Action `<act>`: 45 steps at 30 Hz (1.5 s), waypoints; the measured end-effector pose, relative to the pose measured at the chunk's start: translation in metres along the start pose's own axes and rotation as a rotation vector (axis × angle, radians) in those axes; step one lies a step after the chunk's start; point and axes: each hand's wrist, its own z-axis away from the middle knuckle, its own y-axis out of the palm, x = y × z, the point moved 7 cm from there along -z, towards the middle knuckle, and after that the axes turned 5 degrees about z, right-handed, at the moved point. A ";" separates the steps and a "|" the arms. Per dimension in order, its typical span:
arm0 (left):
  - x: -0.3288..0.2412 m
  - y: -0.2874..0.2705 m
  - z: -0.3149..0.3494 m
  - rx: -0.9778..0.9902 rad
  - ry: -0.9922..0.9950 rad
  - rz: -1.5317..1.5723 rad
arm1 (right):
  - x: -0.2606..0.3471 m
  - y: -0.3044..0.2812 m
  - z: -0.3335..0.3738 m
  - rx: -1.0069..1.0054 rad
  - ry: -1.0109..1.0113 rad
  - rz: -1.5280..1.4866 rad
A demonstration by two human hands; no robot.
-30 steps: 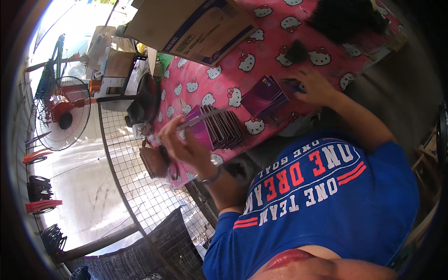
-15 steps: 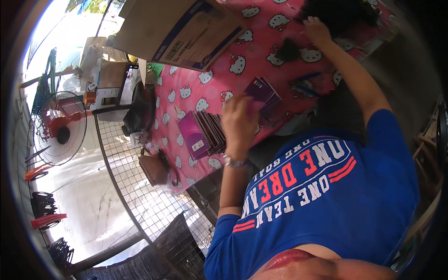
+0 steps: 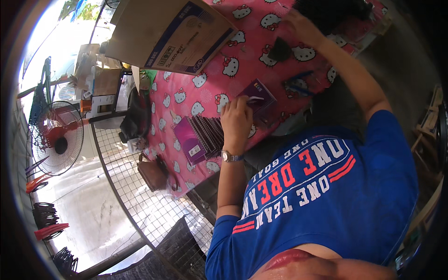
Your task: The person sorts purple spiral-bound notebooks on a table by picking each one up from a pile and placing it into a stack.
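My left hand [image 3: 236, 116], with a watch on its wrist, is closed at the left edge of the flat purple booklets [image 3: 265, 93]. A pale strip of a booklet's edge shows by its fingertips. Left of that hand lies a fanned stack of purple notebooks [image 3: 187, 140] with dark spiral bindings along their edges. Farther off, my right hand [image 3: 297, 27] reaches beside a dark bristly heap [image 3: 331, 16]; motion smears its fingers, and what they touch is unclear.
A pink cartoon-print cloth [image 3: 205, 91] covers the table. A big cardboard box [image 3: 170, 37] stands at the far left. A small dark piece [image 3: 280, 50] and blue tools [image 3: 298, 84] lie on the cloth. A brown bag [image 3: 152, 173] and fan [image 3: 59, 140] are at left.
My left hand has shifted slightly; the purple blur at its fingers has given way to a pale edge. My right hand has moved a little left and farther off along the dark heap.
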 end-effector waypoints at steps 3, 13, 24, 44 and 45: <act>0.011 0.008 -0.002 -0.071 -0.052 -0.073 | 0.103 0.010 0.006 0.302 -0.076 -0.406; 0.010 0.011 0.000 -0.195 0.012 0.008 | 0.178 0.014 0.026 0.546 0.055 -0.897; 0.006 0.013 -0.003 -0.186 -0.023 -0.008 | 0.189 0.024 0.037 0.678 0.034 -0.715; 0.009 0.013 0.006 -0.263 -0.025 -0.006 | 0.082 0.076 0.035 0.775 -0.015 0.344; 0.007 0.012 0.006 -0.261 -0.022 -0.004 | 0.078 0.079 0.033 0.820 0.000 0.224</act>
